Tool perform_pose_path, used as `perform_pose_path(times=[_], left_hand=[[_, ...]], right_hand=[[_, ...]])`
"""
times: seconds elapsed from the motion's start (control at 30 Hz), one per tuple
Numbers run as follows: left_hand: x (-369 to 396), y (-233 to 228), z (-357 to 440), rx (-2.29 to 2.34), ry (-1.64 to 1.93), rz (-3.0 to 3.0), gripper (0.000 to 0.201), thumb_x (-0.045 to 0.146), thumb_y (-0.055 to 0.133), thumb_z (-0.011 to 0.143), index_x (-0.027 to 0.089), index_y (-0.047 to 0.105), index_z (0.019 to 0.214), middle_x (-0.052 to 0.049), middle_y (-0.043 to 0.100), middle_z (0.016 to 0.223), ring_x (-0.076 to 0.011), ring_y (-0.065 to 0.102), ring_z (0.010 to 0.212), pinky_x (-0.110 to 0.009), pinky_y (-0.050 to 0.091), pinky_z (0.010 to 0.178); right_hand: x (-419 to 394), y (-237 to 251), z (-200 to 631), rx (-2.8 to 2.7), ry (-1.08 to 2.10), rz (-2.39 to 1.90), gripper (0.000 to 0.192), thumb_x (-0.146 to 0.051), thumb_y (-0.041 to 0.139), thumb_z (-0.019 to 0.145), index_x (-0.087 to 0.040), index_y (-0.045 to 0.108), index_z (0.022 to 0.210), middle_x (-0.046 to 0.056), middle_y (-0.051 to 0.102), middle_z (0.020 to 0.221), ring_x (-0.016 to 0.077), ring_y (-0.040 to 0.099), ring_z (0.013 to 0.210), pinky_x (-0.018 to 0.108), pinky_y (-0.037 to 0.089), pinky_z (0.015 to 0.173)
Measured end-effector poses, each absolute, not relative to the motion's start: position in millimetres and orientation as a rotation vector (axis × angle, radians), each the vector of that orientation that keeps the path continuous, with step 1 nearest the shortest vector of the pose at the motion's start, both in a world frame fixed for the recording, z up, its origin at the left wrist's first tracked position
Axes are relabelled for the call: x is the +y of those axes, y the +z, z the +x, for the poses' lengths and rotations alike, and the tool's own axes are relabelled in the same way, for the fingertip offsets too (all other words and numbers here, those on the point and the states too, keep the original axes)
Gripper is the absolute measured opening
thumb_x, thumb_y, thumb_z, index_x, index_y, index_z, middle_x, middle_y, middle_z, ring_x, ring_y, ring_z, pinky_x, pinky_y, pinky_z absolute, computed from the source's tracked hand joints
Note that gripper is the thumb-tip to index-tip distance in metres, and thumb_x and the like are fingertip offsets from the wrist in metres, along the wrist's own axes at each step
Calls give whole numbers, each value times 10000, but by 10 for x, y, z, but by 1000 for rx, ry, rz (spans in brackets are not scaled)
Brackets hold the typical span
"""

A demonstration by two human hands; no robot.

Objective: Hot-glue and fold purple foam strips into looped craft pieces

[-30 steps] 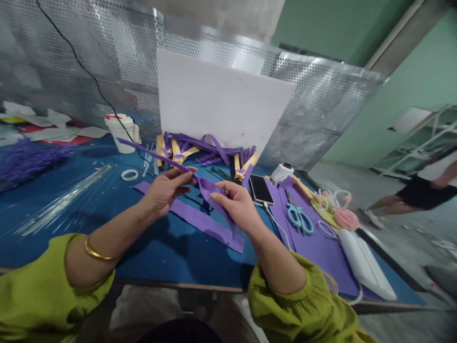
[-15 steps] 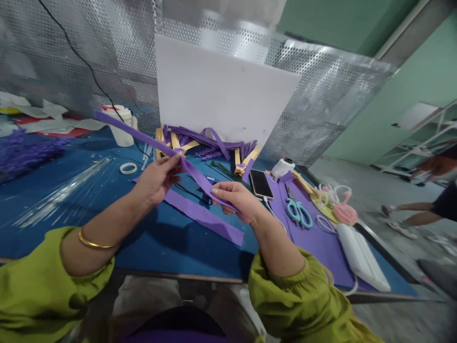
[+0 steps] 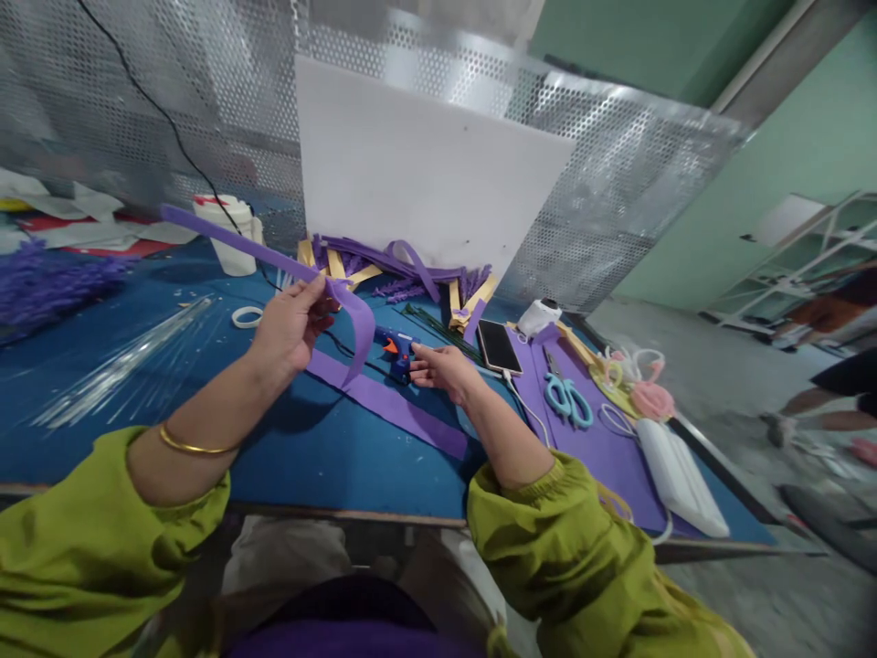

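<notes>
My left hand (image 3: 293,320) is closed, pinching a long purple strip (image 3: 239,242) between thumb and fingers. One end of the strip sticks out up and left; the other curls down in a loop toward the table. My right hand (image 3: 444,370) is at the back end of a blue hot glue gun (image 3: 398,355) with an orange trigger, its fingers stretched out and partly apart. Whether the fingertips touch the gun is hard to make out. A second purple strip (image 3: 404,416) lies flat on the table below both hands.
A white mug (image 3: 233,238), a tape roll (image 3: 247,317) and clear thin sticks (image 3: 137,366) lie left. Behind are purple flower bundles (image 3: 356,265). To the right are a phone (image 3: 500,347), blue-handled scissors (image 3: 567,399) and a white power strip (image 3: 681,480). A person's legs show far right.
My right hand has let go of the purple strip and moved to the glue gun, which now shows. The strip's freed end has curled downward. My left hand has shifted slightly left.
</notes>
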State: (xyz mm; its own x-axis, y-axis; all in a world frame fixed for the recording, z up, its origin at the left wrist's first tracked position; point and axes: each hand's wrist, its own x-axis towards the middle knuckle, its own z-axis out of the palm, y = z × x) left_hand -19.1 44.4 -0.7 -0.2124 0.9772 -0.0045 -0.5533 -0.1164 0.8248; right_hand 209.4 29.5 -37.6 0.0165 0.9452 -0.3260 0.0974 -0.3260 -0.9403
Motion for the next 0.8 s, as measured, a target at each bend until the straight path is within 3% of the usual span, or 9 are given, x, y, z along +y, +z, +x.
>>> perform_pose_path(times=[0.2, 0.4, 0.53, 0.7, 0.8], left_hand=[[438, -60, -150, 883, 1518, 741, 129, 252, 776, 761, 171, 683, 800, 6, 686, 718, -107, 633, 625, -195, 429, 536], [416, -47, -126, 836, 1483, 757, 117, 231, 789, 760, 161, 699, 784, 12, 686, 709, -96, 617, 583, -195, 440, 500], [385, -14, -116, 784, 1467, 710, 102, 209, 787, 774, 157, 699, 781, 21, 677, 678, -91, 609, 562, -194, 456, 490], [390, -25, -109, 736, 1431, 676, 67, 196, 752, 824, 157, 700, 807, 25, 690, 700, -81, 617, 555, -187, 463, 485], [433, -81, -111, 677, 1419, 672, 77, 205, 767, 816, 160, 709, 841, 21, 695, 722, -70, 631, 562, -171, 492, 515]], right_hand=[[458, -475, 1984, -932, 1463, -1489, 245, -122, 827, 702, -129, 589, 643, 23, 596, 511, 96, 564, 427, 203, 522, 441], [387, -425, 1943, -835, 1553, -1301, 307, 5, 749, 609, -184, 508, 595, -46, 548, 468, 70, 492, 405, 181, 463, 426], [265, -337, 1929, -813, 1566, -1149, 265, -15, 703, 573, -191, 508, 609, -57, 576, 511, 66, 518, 439, 170, 446, 447], [202, -295, 1916, -810, 1444, -1014, 178, -136, 699, 589, -174, 604, 735, -7, 715, 714, 72, 583, 537, 176, 466, 503], [177, -283, 1906, -810, 1293, -954, 228, -169, 737, 587, -190, 593, 764, -41, 677, 650, 73, 573, 524, 172, 453, 495]])
